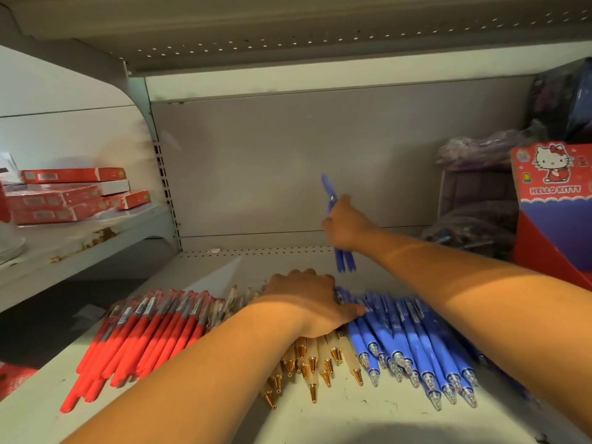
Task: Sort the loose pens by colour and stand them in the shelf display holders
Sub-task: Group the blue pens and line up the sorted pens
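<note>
Head view: gripped blue pens [344, 261] near upright in right hand [347, 224], beyond blue pile [413, 341]; rested left hand [307, 302] on cream pens [317, 357], curl unclear.

Three piles lie side by side across the front of the shelf [282, 261]: left pile [144, 331], middle pile [314, 363], right pile [410, 341]. The left hand [307, 299] rests on the middle pile, thumb touching the right one. Behind the right pile and above the shelf, the right hand [346, 225] grips a bundle of pens [344, 259], roughly upright. At far right stands a display box [551, 219], with bags [474, 219] behind it. Stacked boxes [64, 197] sit on the neighbouring shelf, left.
</note>
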A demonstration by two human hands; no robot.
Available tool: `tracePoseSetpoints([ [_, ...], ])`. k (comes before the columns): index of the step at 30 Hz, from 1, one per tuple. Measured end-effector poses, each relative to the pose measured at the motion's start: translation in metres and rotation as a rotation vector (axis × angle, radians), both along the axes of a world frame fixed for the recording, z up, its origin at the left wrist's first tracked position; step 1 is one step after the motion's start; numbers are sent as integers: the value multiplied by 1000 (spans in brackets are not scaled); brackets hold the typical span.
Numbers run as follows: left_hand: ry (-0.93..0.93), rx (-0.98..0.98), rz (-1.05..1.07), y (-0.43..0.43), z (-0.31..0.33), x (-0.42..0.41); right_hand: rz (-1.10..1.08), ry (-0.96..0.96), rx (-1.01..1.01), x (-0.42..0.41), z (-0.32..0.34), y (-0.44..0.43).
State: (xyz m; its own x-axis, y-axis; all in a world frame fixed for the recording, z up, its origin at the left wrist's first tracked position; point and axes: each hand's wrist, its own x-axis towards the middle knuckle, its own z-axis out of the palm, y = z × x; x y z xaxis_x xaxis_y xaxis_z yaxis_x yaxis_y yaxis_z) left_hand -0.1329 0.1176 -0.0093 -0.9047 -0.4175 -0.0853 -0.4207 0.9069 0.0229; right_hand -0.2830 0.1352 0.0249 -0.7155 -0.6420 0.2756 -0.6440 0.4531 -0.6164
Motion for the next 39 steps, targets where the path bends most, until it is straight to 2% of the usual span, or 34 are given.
tracePoseSetpoints([
  [2, -8, -43, 9, 3, -1, 0, -70, -11, -138, -10, 21, 14],
  [5, 69, -55, 28, 8, 2, 2, -75, -130, -30, -10, 32, 48],
  [8, 241, 99, 66, 18, 8, 2, 78, -319, 146, 12, 12, 88],
  [10, 320, 201, 54, 27, 11, -1, 76, -403, 198, 25, -2, 111],
  [14, 282, 414, -86, 50, 12, 10, 128, -472, 327, 44, -10, 143],
  [18, 188, 553, -275, 69, 7, 26, 105, -311, 307, 52, -2, 158],
  [20, 155, 548, -318, 75, 4, 29, 115, -248, 354, 57, 0, 166],
  [22, 127, 449, -306, 78, -3, 30, 116, -205, 397, 63, -1, 175],
  [26, 101, 269, -244, 79, -12, 27, 125, 24, 476, 72, -2, 187],
  [29, 105, 257, -256, 82, -15, 25, 75, -29, 325, 68, -4, 194],
  [32, 124, 350, -244, 87, -20, 23, 12, -239, 158, 64, -18, 201],
  [34, 148, 346, -238, 88, -24, 19, 12, -392, 139, 66, -30, 202],
  [39, 112, 285, -296, 82, -24, 16, 51, -536, 35, 64, -40, 196],
])
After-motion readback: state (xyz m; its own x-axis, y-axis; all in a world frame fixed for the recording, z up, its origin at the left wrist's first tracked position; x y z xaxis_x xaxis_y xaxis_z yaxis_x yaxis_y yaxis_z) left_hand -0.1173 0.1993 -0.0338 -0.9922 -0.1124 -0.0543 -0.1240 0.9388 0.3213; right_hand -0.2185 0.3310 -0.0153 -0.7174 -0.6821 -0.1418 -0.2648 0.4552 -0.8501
